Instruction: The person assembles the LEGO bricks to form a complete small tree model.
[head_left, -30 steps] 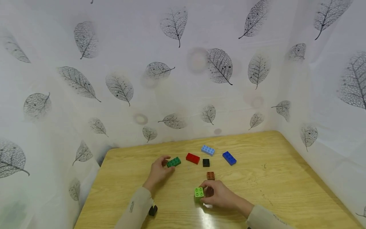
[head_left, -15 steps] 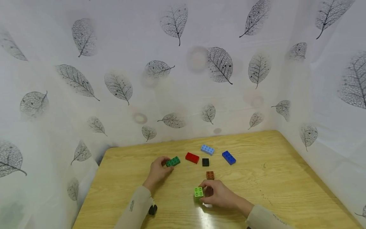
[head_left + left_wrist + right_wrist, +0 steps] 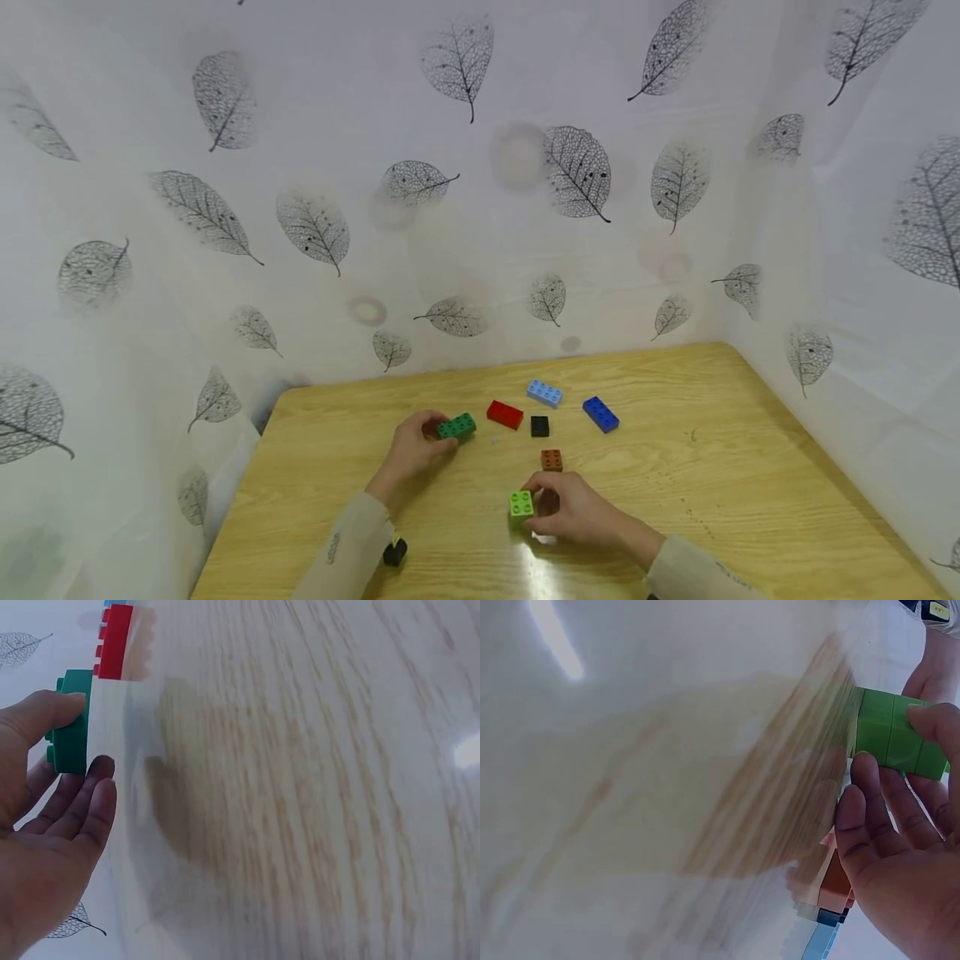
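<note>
My left hand (image 3: 414, 450) pinches a dark green toy building brick (image 3: 457, 427), studs up, at the left of the table. In the left wrist view the thumb lies on one side of this green brick (image 3: 73, 724) and the fingertips are at its lower end. My right hand (image 3: 576, 510) grips a lime green block (image 3: 521, 510) between thumb and fingers, near the table's front. Seams across the lime block (image 3: 885, 731) in the right wrist view show bricks stacked together. An orange-brown brick (image 3: 551, 460) lies just beyond the right hand.
Farther back on the wooden table (image 3: 675, 467) lie a red brick (image 3: 505, 414), a small black brick (image 3: 540, 426), a light blue brick (image 3: 544, 392) and a blue brick (image 3: 601, 414). A leaf-patterned white curtain (image 3: 480, 242) surrounds the table's back and sides.
The left wrist has shifted slightly left and toward me, and the dark green brick has moved a little and tipped in its grip. The right hand and lime block stay in place.
</note>
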`<action>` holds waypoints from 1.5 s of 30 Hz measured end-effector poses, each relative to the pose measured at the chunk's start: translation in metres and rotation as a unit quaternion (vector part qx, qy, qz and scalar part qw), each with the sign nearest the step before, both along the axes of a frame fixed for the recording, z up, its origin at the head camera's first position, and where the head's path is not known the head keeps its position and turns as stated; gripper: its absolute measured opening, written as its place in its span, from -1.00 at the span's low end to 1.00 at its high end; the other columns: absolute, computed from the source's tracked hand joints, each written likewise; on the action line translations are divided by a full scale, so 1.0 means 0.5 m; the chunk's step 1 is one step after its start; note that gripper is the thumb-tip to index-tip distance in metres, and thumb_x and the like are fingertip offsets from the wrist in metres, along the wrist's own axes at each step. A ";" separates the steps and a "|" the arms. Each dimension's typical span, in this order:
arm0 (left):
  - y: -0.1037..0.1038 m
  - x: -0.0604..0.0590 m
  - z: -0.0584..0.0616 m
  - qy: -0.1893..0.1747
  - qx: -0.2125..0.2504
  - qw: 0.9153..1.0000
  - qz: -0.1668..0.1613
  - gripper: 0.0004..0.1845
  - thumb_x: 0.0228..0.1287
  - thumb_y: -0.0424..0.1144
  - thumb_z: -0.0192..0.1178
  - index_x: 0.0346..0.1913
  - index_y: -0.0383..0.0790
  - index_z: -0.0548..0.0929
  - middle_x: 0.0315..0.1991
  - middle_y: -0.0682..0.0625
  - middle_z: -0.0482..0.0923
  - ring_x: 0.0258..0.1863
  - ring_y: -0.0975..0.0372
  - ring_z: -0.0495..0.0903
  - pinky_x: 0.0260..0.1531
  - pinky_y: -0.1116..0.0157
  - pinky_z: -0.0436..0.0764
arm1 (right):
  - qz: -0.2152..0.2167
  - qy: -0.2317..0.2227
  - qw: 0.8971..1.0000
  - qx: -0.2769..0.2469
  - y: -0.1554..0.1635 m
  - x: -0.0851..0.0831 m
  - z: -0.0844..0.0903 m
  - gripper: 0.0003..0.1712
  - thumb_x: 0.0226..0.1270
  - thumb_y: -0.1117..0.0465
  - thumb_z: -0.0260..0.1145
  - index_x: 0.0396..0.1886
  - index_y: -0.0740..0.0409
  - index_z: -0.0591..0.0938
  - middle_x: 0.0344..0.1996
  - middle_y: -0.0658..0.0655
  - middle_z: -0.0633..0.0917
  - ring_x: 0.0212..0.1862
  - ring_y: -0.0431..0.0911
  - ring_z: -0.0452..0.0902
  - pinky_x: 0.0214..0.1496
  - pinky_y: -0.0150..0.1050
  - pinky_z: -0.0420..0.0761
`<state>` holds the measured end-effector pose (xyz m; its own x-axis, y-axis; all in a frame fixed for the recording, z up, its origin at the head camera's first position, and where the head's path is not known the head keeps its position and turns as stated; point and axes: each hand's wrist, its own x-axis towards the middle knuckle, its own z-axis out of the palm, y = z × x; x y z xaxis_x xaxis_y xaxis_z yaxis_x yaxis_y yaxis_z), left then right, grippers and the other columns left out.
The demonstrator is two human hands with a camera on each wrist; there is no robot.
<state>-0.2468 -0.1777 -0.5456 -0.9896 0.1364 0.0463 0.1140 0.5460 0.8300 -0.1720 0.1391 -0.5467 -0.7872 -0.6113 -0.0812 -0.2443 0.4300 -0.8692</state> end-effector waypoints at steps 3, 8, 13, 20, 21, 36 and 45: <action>0.001 0.007 0.009 -0.003 0.007 1.000 -0.013 -0.64 0.17 -0.32 0.55 0.02 -0.29 0.71 -0.15 -0.08 0.69 -0.22 0.21 0.59 -0.16 0.33 0.60 | 0.001 0.001 1.000 -0.001 0.000 0.001 0.000 -0.67 0.33 0.08 0.55 0.05 -0.09 0.70 -0.18 -0.08 0.72 -0.23 -0.28 0.60 -0.20 -0.39 0.60; 0.005 0.020 0.022 -0.011 0.014 0.999 -0.033 -0.63 0.17 -0.32 0.56 0.03 -0.28 0.71 -0.14 -0.09 0.71 -0.21 0.21 0.61 -0.17 0.37 0.61 | -0.001 0.003 1.000 0.004 -0.001 0.001 0.001 -0.67 0.33 0.06 0.55 0.05 -0.10 0.70 -0.19 -0.09 0.72 -0.24 -0.29 0.60 -0.20 -0.39 0.60; 0.009 0.033 0.034 -0.003 0.008 0.999 -0.048 -0.62 0.20 -0.31 0.54 0.05 -0.27 0.70 -0.11 -0.08 0.72 -0.18 0.21 0.65 -0.15 0.37 0.64 | -0.005 -0.001 1.000 0.007 -0.002 0.001 0.003 -0.65 0.34 0.08 0.54 0.07 -0.08 0.70 -0.17 -0.09 0.73 -0.22 -0.28 0.60 -0.19 -0.38 0.60; 0.016 0.053 0.055 0.011 0.014 0.996 -0.084 -0.63 0.23 -0.29 0.53 0.07 -0.25 0.70 -0.06 -0.08 0.71 -0.16 0.22 0.65 -0.13 0.39 0.65 | -0.006 0.001 1.000 0.005 -0.003 -0.002 0.007 -0.62 0.33 0.10 0.54 0.11 -0.03 0.70 -0.12 -0.06 0.74 -0.19 -0.28 0.62 -0.15 -0.37 0.63; 0.018 0.056 0.058 0.010 0.014 0.996 -0.088 -0.62 0.23 -0.28 0.53 0.07 -0.25 0.70 -0.06 -0.08 0.71 -0.16 0.21 0.66 -0.12 0.39 0.65 | -0.006 0.002 1.000 0.005 -0.003 -0.003 0.008 -0.61 0.33 0.09 0.54 0.11 -0.02 0.70 -0.11 -0.06 0.74 -0.19 -0.28 0.62 -0.15 -0.37 0.63; 0.042 0.104 0.090 -0.015 0.029 0.990 -0.140 -0.59 0.19 -0.25 0.56 0.08 -0.21 0.69 -0.04 -0.05 0.69 -0.15 0.19 0.65 -0.13 0.42 0.63 | -0.006 -0.001 1.000 0.008 -0.004 -0.004 0.015 -0.62 0.35 0.10 0.52 0.13 -0.03 0.69 -0.08 -0.06 0.74 -0.17 -0.24 0.63 -0.14 -0.37 0.62; 0.047 0.129 0.087 -0.020 0.037 0.985 -0.170 -0.59 0.19 -0.28 0.54 0.08 -0.22 0.69 -0.03 -0.06 0.70 -0.19 0.26 0.65 -0.13 0.41 0.65 | -0.005 -0.010 1.000 0.004 -0.004 -0.004 0.016 -0.63 0.35 0.11 0.51 0.12 -0.05 0.70 -0.08 -0.07 0.73 -0.18 -0.26 0.63 -0.14 -0.38 0.62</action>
